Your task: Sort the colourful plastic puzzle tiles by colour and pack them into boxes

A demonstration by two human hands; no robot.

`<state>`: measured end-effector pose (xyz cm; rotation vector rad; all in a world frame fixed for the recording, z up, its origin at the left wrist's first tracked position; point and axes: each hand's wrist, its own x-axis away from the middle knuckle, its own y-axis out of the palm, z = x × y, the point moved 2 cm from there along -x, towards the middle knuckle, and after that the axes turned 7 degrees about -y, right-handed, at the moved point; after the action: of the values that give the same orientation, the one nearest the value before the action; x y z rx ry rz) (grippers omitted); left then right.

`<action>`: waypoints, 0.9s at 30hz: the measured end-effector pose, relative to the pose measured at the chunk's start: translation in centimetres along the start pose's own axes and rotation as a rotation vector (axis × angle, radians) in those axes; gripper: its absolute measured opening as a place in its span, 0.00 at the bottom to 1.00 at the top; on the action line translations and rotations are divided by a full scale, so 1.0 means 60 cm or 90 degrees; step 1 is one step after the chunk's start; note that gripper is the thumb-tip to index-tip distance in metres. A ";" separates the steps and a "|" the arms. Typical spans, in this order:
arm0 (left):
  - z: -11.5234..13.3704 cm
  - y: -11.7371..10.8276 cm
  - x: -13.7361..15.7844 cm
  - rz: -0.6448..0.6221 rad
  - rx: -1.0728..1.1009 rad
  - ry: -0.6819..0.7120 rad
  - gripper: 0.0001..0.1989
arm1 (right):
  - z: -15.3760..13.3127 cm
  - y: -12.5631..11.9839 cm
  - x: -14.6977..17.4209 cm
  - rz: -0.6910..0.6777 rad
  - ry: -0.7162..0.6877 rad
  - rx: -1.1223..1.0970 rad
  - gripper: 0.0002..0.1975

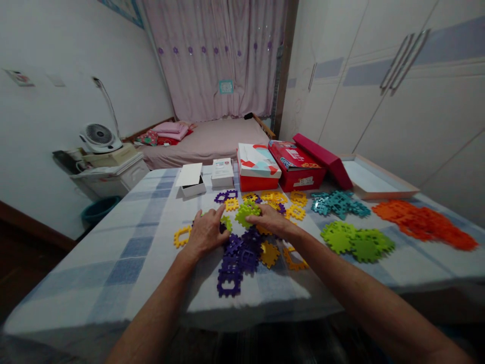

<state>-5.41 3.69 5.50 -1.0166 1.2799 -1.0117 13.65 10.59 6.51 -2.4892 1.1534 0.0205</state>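
My right hand (268, 218) pinches a light green interlocking plastic tile (246, 214) with toothed edges, raised over the middle of the pile. To its left, my left hand (206, 231) lies low over the table with its fingers spread. Another green tile (226, 223) shows beside its thumb and index finger; whether they touch it is hard to see. Dark purple tiles (238, 255) lie heaped below and between both hands. Yellow tiles (270, 254) are scattered around them, with a yellow frame-shaped tile (182, 236) left of my left hand.
Sorted piles of teal (339, 203), green (358, 241) and orange tiles (424, 222) lie to the right. Along the back stand white boxes (222, 173), a red-and-white box (258, 167), a red box (297, 164) and a shallow tray-like lid (379, 177). A checked cloth (129, 263) covers the table.
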 end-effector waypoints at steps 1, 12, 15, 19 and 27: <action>-0.002 0.002 -0.001 0.036 0.017 0.004 0.34 | 0.001 0.003 0.001 -0.005 0.010 -0.017 0.13; 0.009 0.020 0.008 0.304 0.230 0.170 0.40 | 0.009 0.056 -0.017 0.189 0.097 -0.178 0.15; 0.011 0.027 0.007 0.333 0.263 0.191 0.37 | 0.013 0.059 -0.013 0.197 0.104 -0.337 0.21; 0.020 0.030 0.013 0.352 0.315 0.218 0.33 | 0.004 0.048 0.012 0.125 0.094 -0.524 0.26; 0.051 0.020 0.027 0.368 0.303 0.328 0.35 | -0.024 0.040 0.075 0.175 0.048 -0.487 0.26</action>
<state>-2.27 2.53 4.01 0.0043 1.5196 -1.0688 14.63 5.38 6.20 -2.9427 1.7670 0.5414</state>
